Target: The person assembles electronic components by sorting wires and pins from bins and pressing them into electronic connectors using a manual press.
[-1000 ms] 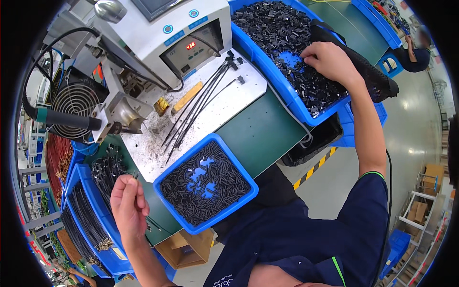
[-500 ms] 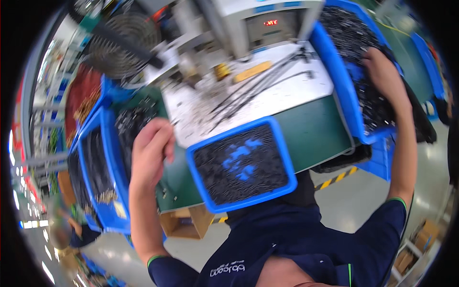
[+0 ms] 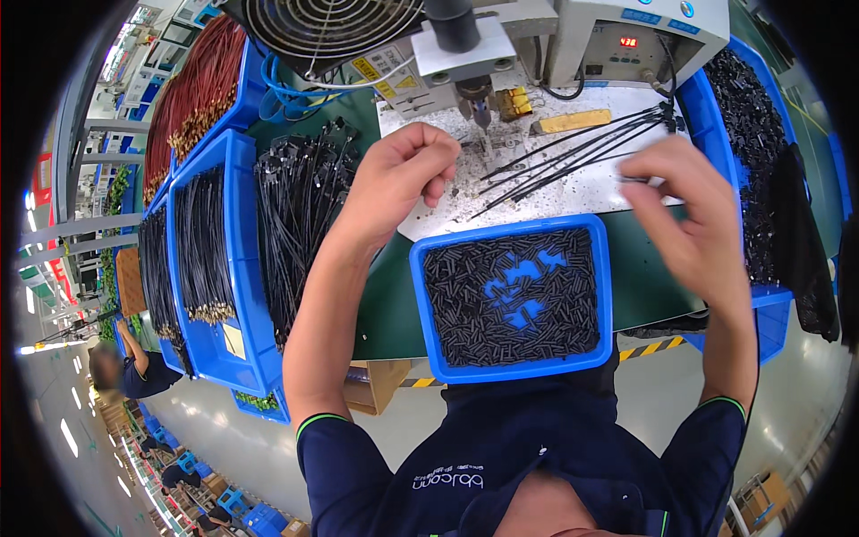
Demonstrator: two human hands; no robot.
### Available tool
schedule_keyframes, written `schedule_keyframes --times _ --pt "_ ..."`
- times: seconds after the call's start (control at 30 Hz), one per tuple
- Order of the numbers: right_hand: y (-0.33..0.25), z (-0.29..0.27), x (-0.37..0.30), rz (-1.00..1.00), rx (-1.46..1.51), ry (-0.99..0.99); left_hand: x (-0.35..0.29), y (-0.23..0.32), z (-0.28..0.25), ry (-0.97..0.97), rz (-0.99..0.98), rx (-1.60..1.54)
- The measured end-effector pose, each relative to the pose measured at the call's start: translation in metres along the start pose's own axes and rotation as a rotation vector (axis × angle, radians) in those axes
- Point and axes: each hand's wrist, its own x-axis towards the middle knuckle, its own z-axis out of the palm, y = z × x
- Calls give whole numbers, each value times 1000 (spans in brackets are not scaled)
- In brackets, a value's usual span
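My left hand [image 3: 404,179] is closed in a pinch just left of the metal tip [image 3: 481,115] of a bench machine; whatever its fingers hold is hidden. My right hand [image 3: 687,210] hovers over the right edge of the white work sheet, close to the ends of several black cables [image 3: 573,154]. Its thumb and forefinger curl together around a small dark bit too small to name. Between my forearms, a shallow blue tray [image 3: 519,370] holds many short black tubes [image 3: 465,313], with blue bottom showing in the middle.
A blue bin [image 3: 711,134] of small black parts stands at the right. Blue bins [image 3: 246,224] of black cables and red-brown wires [image 3: 192,94] line the left. A control box [image 3: 626,45], a round fan grille [image 3: 331,22] and a yellow strip [image 3: 573,121] sit at the back.
My right hand has come out of the right bin and moved left to the work sheet. My left hand has moved right toward the machine tip. The whole view has shifted.
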Motion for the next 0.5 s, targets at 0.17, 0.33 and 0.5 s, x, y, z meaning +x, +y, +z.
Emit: schedule_keyframes --times 0.17,0.33,0.5 --pt "24 61 37 148 222 -71 12 -7 2 -10 -15 -43" --pt "44 90 51 201 302 -76 12 -10 -3 -48 -10 -67" --pt "47 102 45 347 416 -18 11 -9 -5 -44 -23 -58"
